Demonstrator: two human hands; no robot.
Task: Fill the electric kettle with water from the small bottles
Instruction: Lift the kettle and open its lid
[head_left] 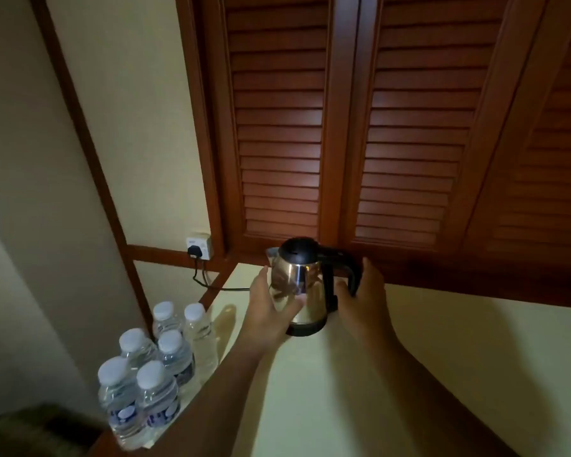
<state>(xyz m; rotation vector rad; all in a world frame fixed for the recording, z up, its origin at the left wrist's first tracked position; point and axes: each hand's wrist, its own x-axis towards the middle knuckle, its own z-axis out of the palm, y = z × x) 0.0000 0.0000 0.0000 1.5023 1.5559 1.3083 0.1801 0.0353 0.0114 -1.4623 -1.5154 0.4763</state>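
The steel kettle (307, 282) stands upright toward the far left corner of the pale surface (393, 374), a little in from both edges. Its black lid (299, 250) is down and its spout points left. Its dark bottom ring seems to rest on the surface, though in the dim light I cannot be sure it is not lifted slightly.

Both hands are on the kettle. The left hand (271, 308) cups the left side of the shiny body, with the thumb across the front and the fingers curved round the far side. The right hand (365, 295) wraps the black handle (350, 265) on the kettle's right, thumb on the inner side and fingers round the outside.

Six small bottles (170, 354) with white caps stand upright in a tight cluster along the left edge of the surface, running toward the near left corner. They are well apart from the kettle, and all are capped.

On the wall beyond the far left corner, a black plug (194, 253) sits in a white socket (200, 247). Its cord (211, 286) runs down and then right, toward the far edge of the surface behind the left hand. Brown louvred shutters (277, 143) fill the wall behind the far edge.
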